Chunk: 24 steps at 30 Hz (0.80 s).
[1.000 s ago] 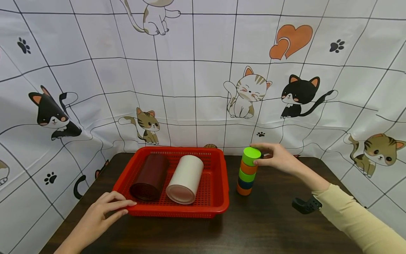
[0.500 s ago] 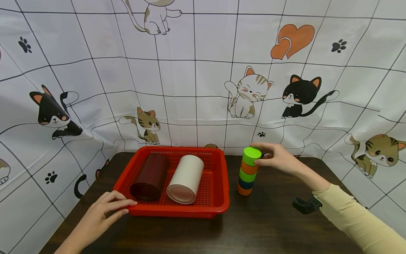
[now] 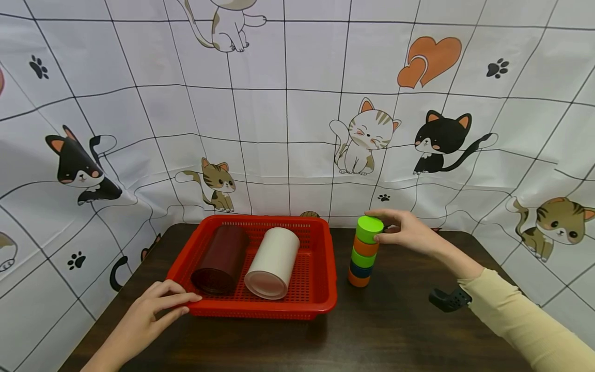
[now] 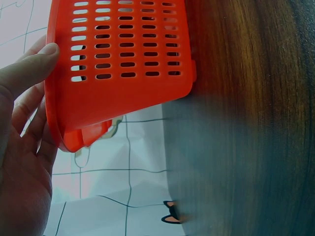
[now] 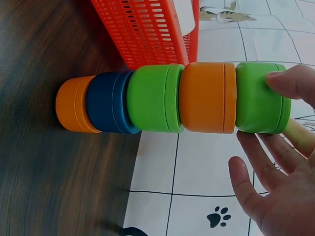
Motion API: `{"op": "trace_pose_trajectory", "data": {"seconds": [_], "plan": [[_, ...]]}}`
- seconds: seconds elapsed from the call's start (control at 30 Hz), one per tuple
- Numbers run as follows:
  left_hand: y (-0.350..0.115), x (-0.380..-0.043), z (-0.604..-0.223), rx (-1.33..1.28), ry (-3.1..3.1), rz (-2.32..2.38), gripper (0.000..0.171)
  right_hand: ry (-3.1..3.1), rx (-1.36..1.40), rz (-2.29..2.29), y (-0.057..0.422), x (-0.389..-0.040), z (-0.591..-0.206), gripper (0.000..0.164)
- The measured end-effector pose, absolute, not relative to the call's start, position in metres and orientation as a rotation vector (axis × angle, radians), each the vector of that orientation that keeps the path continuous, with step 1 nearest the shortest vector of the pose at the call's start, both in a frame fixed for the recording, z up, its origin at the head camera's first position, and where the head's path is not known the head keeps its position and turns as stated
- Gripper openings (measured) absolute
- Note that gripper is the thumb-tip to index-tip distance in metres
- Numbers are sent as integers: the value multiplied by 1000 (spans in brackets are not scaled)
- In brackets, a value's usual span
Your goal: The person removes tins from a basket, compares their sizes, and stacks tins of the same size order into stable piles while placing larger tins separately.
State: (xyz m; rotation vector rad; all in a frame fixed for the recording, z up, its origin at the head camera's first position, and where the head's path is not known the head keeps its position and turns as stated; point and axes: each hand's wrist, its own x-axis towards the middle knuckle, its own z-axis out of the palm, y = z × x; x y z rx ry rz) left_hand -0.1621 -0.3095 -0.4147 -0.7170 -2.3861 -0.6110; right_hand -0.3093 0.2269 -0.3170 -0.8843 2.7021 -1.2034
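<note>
5 jars (image 3: 363,257) stand stacked, topmost (image 3: 368,231) in right grip (image 3: 406,231).

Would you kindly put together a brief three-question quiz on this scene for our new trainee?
1. Multiple choice: counting up from the table, which container in the stack is dark blue? A) first B) second C) fourth
2. True or false: the white cylinder lies on its side in the red basket.
3. Short answer: what does the left hand hold, and what does the right hand hold?

Key
1. B; the dark blue container sits above the bottom orange one.
2. True.
3. Left: the rim of the red basket. Right: the top green container.
</note>
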Motion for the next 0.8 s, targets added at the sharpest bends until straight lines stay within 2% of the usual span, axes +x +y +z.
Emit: {"op": "trace_pose_trajectory", "data": {"seconds": [0.8], "plan": [[-311, -163, -414, -717, -2391, -578, 51, 2659, -997, -1187, 225, -312, -309, 60]]}}
